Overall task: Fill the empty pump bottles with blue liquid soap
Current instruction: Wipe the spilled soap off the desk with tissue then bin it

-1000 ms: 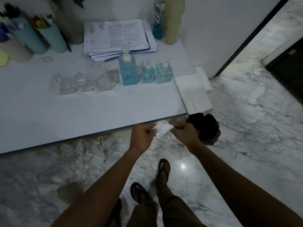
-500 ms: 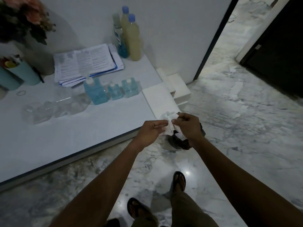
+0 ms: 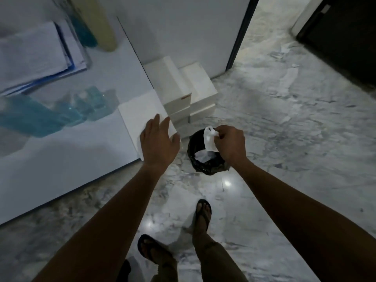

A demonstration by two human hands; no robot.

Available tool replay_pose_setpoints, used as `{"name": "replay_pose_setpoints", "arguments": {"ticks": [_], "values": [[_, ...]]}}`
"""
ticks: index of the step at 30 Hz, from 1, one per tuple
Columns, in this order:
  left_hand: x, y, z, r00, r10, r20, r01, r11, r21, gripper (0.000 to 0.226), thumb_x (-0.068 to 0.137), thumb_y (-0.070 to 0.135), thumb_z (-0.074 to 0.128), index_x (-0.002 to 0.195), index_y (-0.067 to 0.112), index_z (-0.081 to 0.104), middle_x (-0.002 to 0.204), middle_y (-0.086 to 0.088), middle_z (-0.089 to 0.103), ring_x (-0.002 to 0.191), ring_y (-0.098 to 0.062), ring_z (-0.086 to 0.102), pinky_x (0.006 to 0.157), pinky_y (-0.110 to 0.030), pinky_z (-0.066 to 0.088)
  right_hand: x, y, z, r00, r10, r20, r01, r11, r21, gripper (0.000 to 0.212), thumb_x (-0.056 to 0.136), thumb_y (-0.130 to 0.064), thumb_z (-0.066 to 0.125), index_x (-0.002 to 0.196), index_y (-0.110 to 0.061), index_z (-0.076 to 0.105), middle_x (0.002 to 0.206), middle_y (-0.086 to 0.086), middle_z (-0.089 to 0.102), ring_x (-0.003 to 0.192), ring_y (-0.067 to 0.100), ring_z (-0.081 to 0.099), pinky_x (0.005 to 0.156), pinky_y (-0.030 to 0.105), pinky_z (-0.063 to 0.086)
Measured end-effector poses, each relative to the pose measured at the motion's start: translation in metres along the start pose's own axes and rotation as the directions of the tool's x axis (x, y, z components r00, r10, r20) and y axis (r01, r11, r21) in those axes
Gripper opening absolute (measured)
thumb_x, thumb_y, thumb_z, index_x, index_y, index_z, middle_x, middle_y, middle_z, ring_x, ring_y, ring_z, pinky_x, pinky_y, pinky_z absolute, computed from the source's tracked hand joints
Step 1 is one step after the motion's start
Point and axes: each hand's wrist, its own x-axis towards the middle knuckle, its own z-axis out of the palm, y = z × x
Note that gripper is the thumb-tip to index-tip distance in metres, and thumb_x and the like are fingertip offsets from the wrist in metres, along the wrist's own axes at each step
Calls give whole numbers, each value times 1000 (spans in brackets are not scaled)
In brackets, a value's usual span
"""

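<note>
My right hand (image 3: 231,142) pinches a crumpled white tissue (image 3: 209,140) directly over a small black-lined waste bin (image 3: 205,165) on the floor. Over the table's right corner hovers my left hand (image 3: 157,142), fingers spread and holding nothing. Blurred by motion, pump bottles with blue liquid soap (image 3: 40,117) stand on the white table (image 3: 67,159) at the left, a larger one and two smaller ones (image 3: 93,104) beside it.
A stack of papers (image 3: 34,58) lies at the table's back, with a blue bottle (image 3: 85,35) and a yellowish bottle (image 3: 101,27) behind. White boxes (image 3: 183,88) sit stacked by the wall. An open doorway (image 3: 274,47) lies ahead on the marble floor.
Both hands held the tissue before; now my left hand has let go and opened, while my right hand carried the tissue over the bin. The view swung right and down.
</note>
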Motion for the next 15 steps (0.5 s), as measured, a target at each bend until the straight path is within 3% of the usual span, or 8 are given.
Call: {"name": "replay_pose_setpoints", "arguments": {"ticks": [3, 6, 9, 15], "values": [[2, -4, 20, 997, 1, -73, 4, 998, 57, 54, 92, 47, 51, 138, 18, 53, 152, -11, 42, 139, -32, 38, 110, -48, 37, 23, 23, 15, 998, -50, 49, 53, 996, -66, 22, 84, -10, 52, 90, -14, 73, 80, 9, 71, 73, 26, 64, 63, 32, 49], [0, -6, 32, 988, -3, -156, 11, 999, 49, 52, 92, 47, 52, 134, 18, 57, 150, -9, 45, 138, -29, 40, 108, -45, 37, 41, 43, 30, 992, 14, 126, 4, 990, -138, 24, 82, -7, 53, 97, -12, 71, 86, 11, 70, 82, 32, 65, 64, 30, 45], [-1, -5, 37, 986, -28, -166, 35, 999, 39, 51, 91, 47, 53, 134, 20, 57, 150, -6, 44, 139, -27, 38, 107, -44, 36, 46, 56, 41, 976, 72, 204, -39, 986, -160, 43, 78, -7, 59, 120, -14, 66, 110, 12, 69, 102, 32, 63, 81, 35, 50], [0, -5, 34, 989, -42, -142, 45, 999, 15, 51, 91, 46, 53, 135, 21, 55, 152, -5, 42, 140, -27, 36, 109, -44, 32, 35, 55, 43, 968, 94, 233, -61, 988, -145, 47, 80, -6, 61, 126, -13, 63, 119, 15, 67, 111, 34, 61, 91, 39, 49]]}}
